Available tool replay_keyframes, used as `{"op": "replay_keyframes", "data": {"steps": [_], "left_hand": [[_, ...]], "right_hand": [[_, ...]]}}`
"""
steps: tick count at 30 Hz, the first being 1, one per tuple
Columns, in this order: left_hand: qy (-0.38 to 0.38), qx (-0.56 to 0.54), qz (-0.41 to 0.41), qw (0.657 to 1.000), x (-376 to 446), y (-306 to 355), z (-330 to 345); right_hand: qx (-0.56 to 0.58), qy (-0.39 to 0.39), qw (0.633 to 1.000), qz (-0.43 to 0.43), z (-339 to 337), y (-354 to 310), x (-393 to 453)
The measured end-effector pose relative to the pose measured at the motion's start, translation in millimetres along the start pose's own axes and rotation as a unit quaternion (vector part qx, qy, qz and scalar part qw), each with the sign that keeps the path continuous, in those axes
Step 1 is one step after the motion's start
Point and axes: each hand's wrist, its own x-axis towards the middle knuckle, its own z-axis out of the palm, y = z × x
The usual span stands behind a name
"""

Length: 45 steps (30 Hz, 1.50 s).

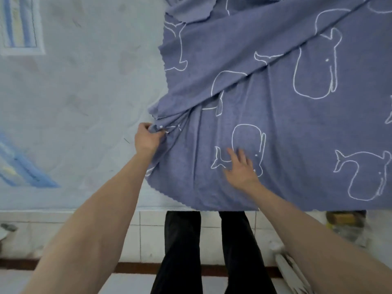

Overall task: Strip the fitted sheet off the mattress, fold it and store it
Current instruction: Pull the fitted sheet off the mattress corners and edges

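A blue fitted sheet (286, 115) printed with white whale outlines lies loose over the right half of the pale mattress (80, 107). Its ruffled elastic edge runs down the middle of the bed. My left hand (147, 137) grips a bunched fold of the sheet at that edge. My right hand (240, 167) lies flat on the sheet with fingers spread, pressing the cloth near the mattress's front edge. Several long creases fan out from the bunch in my left hand toward the upper right.
The bare mattress has blue and yellow striped patches at its upper left (20, 24) and lower left (23, 168). White floor tiles (146, 234) and my dark trouser legs (182, 251) are below the bed edge. Clutter sits on the floor at right (345, 225).
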Motion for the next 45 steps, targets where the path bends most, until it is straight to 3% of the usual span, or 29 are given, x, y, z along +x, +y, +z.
{"op": "replay_keyframes", "data": {"steps": [4,8,11,13,15,17,20,22,25,28,31,33,35,37,39,40,41,43,45], "left_hand": [[0.102,-0.039,0.038,0.993,-21.8,-38.2,-17.4],[0.220,-0.154,-0.057,0.962,-44.8,-83.0,-52.3],[0.258,-0.164,-0.084,0.948,-63.8,-114.0,-82.1],[0.251,-0.143,-0.084,0.954,-68.0,-124.7,-81.6],[0.245,-0.126,-0.082,0.958,-72.2,-136.2,-87.9],[0.238,-0.108,-0.066,0.963,-71.7,-143.9,-90.7],[0.197,-0.033,-0.009,0.980,-73.0,-149.6,-92.3],[0.142,0.063,0.061,0.986,-76.7,-152.7,-91.1],[0.042,0.179,0.161,0.970,-84.7,-154.9,-84.5],[-0.025,0.246,0.282,0.927,-89.6,-156.5,-76.2],[-0.047,0.273,0.377,0.884,-90.1,-158.2,-71.6],[-0.052,0.276,0.377,0.882,-85.4,-162.1,-69.1],[-0.073,0.285,0.325,0.899,-80.1,-165.9,-70.7],[-0.079,0.294,0.286,0.909,-77.5,-169.1,-78.1],[-0.070,0.299,0.266,0.914,-77.3,-169.3,-88.3],[-0.068,0.307,0.259,0.913,-76.8,-169.2,-92.9],[-0.065,0.314,0.266,0.909,-75.9,-170.1,-97.0],[-0.063,0.329,0.287,0.898,-73.1,-171.2,-101.8],[-0.058,0.342,0.299,0.889,-68.3,-170.5,-102.4]], "right_hand": [[-0.092,-0.057,0.994,0.011,8.2,-3.7,8.2],[-0.086,-0.092,0.991,0.037,1.6,-21.8,6.8],[-0.105,-0.106,0.988,0.040,-14.1,-37.7,7.0],[-0.058,-0.069,0.995,0.044,-25.9,-42.4,8.5],[0.049,0.047,0.997,0.030,-30.0,-64.5,0.4],[0.107,0.188,0.976,-0.038,-33.5,-100.8,-8.9],[0.001,0.304,0.932,-0.195,-37.7,-164.6,-6.6],[-0.093,0.303,0.919,-0.236,-36.9,-209.6,7.6],[-0.164,0.219,0.952,-0.138,-24.3,-268.1,33.3],[-0.233,0.177,0.955,-0.053,-3.4,-282.6,51.2],[-0.182,0.195,0.964,-0.010,2.4,-266.8,52.5],[-0.042,0.239,0.970,-0.012,2.3,-251.1,42.8],[0.162,0.343,0.925,-0.021,-2.5,-230.4,21.0],[0.353,0.458,0.815,0.030,-10.4,-199.9,-3.4],[0.487,0.517,0.685,0.159,-10.0,-147.7,-28.2],[0.535,0.508,0.635,0.228,-4.2,-118.0,-41.5],[0.555,0.472,0.624,0.281,6.1,-85.5,-54.7],[0.605,0.344,0.641,0.323,31.8,-48.7,-79.8],[0.671,0.244,0.592,0.374,54.4,-18.5,-87.0]]}}
